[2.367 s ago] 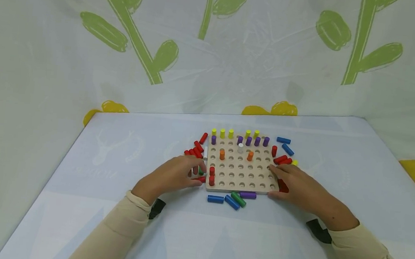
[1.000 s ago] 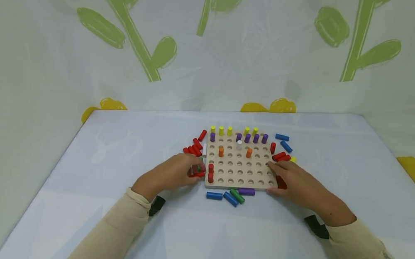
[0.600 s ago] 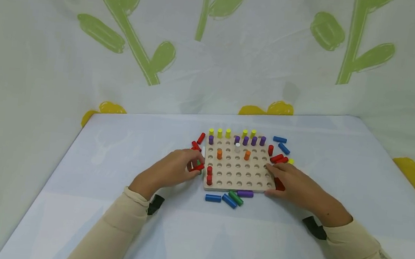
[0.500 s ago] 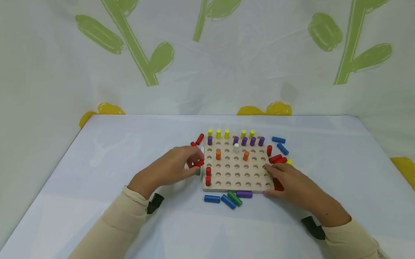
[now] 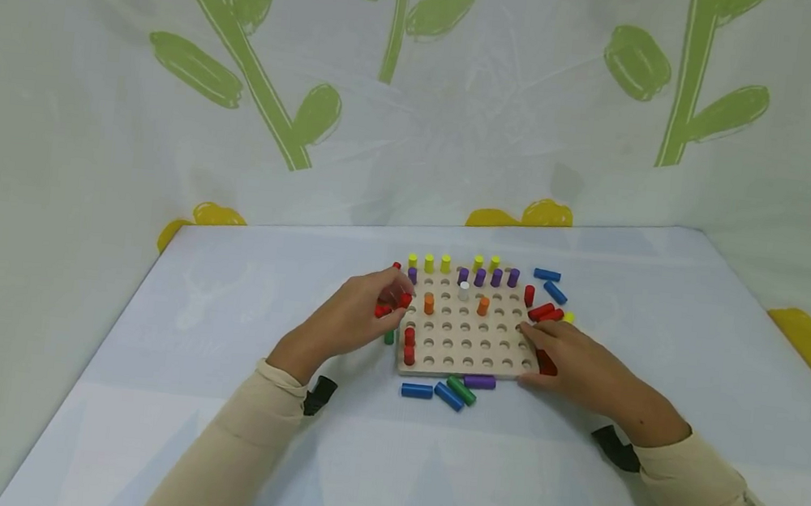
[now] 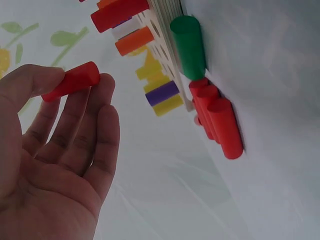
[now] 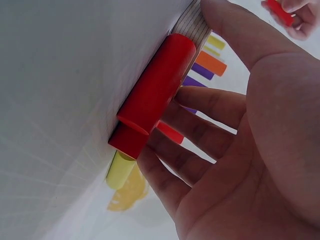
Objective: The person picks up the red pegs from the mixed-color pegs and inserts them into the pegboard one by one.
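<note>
My left hand [image 5: 352, 313] pinches a red peg [image 6: 74, 81] between thumb and fingertips, raised over the left edge of a wooden pegboard [image 5: 456, 352]. Yellow pegs [image 5: 429, 263], purple pegs [image 5: 496, 277], an upright white peg [image 5: 464, 291], orange pegs [image 5: 483, 306] and red pegs [image 5: 408, 354] stand in its holes. My right hand [image 5: 575, 357] rests at the board's right side, thumb by the near corner and fingers spread along the edge. Under that palm a loose red peg [image 7: 157, 82] lies against the board, inside the fingers but not gripped.
Two blue pegs [image 5: 417, 391], a green peg [image 5: 461, 390] and a purple peg [image 5: 479, 381] lie before the board. Left of it lie another green peg [image 6: 189, 47] and several red pegs [image 6: 227, 130]. Blue pegs [image 5: 547, 275] and red pegs [image 5: 542, 311] lie off its right side.
My left hand has picked up a red peg from beside the board's left edge and carried it up and away from me, over that edge. The right hand has stayed in place.
</note>
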`<state>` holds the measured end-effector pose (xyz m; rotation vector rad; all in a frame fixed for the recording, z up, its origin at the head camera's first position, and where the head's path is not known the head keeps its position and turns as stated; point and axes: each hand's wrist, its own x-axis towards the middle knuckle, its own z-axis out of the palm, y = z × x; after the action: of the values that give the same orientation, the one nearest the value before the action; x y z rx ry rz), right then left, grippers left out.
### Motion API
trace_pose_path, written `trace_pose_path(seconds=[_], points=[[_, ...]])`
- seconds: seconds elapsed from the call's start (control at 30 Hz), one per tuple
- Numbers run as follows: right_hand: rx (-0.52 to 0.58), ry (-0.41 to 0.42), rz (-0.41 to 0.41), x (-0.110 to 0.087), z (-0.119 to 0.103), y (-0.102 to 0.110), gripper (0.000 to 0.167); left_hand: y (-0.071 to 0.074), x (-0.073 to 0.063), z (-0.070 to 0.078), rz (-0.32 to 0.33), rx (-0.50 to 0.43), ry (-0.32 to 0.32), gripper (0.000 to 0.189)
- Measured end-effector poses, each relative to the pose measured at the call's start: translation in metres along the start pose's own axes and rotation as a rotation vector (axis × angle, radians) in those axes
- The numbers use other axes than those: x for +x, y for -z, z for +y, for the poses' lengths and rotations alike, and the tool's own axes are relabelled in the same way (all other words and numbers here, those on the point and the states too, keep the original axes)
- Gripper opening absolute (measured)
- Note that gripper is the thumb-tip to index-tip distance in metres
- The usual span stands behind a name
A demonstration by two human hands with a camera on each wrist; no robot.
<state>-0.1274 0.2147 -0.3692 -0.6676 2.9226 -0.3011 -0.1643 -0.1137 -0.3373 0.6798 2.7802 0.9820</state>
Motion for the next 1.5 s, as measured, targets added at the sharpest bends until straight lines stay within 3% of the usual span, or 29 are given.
trace_pose_path(seconds=[0.27, 0.9, 1.17, 1.5], points=[[0.012, -0.003, -0.006, 0.0, -0.001, 0.0, 0.079, -0.008, 0.005, 0.005, 0.001, -0.053, -0.005, 0.029], [-0.011, -0.006, -0.008, 0.001, -0.001, -0.001, 0.081, -0.022, 0.007, 0.007, -0.058, -0.046, 0.039, 0.026], [-0.009, -0.003, -0.003, 0.001, 0.0, 0.0, 0.081, -0.026, 0.008, 0.009, -0.079, -0.028, 0.029, 0.024], [-0.015, -0.01, -0.006, 0.002, 0.001, 0.0, 0.082, -0.028, 0.009, 0.012, -0.13, -0.006, 0.075, 0.019]])
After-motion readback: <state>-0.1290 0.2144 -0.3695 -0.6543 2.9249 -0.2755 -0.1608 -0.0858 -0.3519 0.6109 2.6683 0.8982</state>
